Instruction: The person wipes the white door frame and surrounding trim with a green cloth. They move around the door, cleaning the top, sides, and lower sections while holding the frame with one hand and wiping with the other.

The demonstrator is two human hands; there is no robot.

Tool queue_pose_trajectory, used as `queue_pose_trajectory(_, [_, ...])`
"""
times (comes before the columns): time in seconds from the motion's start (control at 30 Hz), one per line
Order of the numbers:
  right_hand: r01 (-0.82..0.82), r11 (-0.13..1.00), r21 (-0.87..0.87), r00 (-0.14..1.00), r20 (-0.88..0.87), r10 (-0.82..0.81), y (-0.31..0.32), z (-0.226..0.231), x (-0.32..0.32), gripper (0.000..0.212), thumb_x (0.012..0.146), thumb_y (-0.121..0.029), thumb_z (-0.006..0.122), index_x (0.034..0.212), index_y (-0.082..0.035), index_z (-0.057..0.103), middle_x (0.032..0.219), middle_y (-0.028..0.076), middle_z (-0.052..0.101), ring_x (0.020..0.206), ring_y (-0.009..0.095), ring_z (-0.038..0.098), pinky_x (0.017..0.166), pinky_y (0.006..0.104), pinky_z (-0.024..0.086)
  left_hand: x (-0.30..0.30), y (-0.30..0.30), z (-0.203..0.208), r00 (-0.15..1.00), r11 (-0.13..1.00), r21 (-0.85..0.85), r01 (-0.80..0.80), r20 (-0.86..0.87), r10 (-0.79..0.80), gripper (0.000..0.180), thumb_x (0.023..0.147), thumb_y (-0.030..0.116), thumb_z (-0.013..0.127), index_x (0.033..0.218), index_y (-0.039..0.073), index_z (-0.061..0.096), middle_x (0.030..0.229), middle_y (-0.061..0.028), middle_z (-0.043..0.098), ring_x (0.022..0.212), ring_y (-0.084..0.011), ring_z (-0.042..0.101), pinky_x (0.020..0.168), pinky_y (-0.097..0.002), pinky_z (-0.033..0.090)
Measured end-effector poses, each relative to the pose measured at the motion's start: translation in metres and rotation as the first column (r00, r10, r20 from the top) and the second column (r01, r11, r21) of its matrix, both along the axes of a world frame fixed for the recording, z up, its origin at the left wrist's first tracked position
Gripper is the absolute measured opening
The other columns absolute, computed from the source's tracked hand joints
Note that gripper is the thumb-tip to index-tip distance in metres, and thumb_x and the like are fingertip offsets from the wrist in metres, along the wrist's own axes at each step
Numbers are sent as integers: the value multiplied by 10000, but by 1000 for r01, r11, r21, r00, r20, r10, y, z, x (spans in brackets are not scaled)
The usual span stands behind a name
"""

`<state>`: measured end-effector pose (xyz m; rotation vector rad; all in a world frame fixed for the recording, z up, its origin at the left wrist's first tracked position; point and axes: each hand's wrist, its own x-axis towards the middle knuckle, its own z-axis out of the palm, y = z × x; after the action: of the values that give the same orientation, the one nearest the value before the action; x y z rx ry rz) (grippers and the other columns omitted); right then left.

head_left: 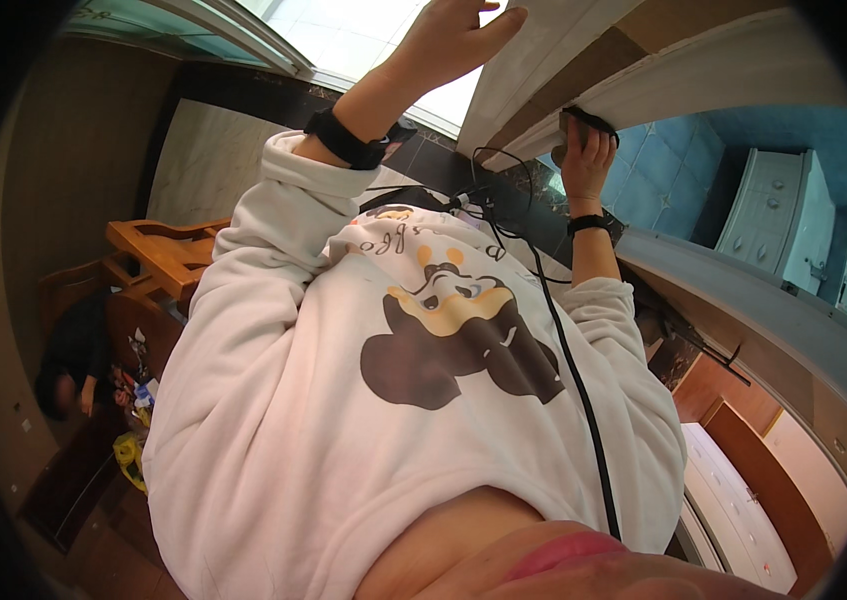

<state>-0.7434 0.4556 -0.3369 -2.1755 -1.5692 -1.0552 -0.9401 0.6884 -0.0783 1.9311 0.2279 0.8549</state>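
Observation:
My left hand (453,42) is raised at the top of the view, in front of the bright doorway. Its thumb sticks out to the right and the fingertips are partly cut off by the upper edge; nothing shows in it. Farther right, my right hand (586,165) has its fingers round a small brown and black object (591,121), beside the edge of a pale door frame. What kind of object it is I cannot make out. Black bands sit on both wrists. A black cable (575,370) runs down over my white sweatshirt (423,420).
To the left stand a wooden chair (158,250) and a table with small items; a person in dark clothing (78,345) is near them. A blue-tiled room with a white cabinet (768,205) opens at the right. Behind me on the right is a white drawer unit (743,510).

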Motion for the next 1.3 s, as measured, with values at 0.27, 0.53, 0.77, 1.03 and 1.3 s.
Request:
queue_pose_trajectory(0.27, [-47,970,237,993,-90,70,11,132,4,475,895,-48,597,1357,-147,648,1402,129,513,1270,365,494,1086,523,412,0,3,-4,1000,1000,-17,-14,-13,13,605,978,32,594,1547,77,394,1515,-144,484,1375,-285,518,1032,-394,517])
queue_pose_trajectory(0.53, [-54,920,389,993,-75,90,43,170,2,490,881,-148,604,1370,-153,621,1410,166,497,1332,394,443,1120,576,337,-2,4,-4,999,995,-91,32,31,-30,611,983,1,579,1554,56,371,1543,-133,456,1411,-276,482,1025,-362,507])
queue_pose_trajectory(0.77, [-58,995,81,994,-90,66,6,68,-10,462,890,-99,625,1336,-211,668,1355,66,528,1309,291,490,1146,508,368,-4,4,-10,999,1000,14,-19,28,19,585,985,14,590,1534,88,403,1551,-128,456,1407,-288,493,1055,-386,497])
queue_pose_trajectory(1.03, [-29,755,655,925,-269,269,21,170,9,598,842,-25,598,1436,-61,538,1469,210,481,1365,397,454,1168,492,353,3,-2,-23,991,999,-12,-52,125,54,576,960,-14,568,1505,124,447,1523,-129,504,1396,-303,516,1027,-398,520])
queue_pose_trajectory(1.3, [-85,580,810,752,-329,571,34,196,10,650,756,1,592,1397,15,483,1411,259,508,1260,449,519,1092,475,411,35,-38,-32,917,928,-79,-365,142,372,539,969,62,624,1451,62,383,1441,-132,423,1303,-271,482,1062,-423,446])
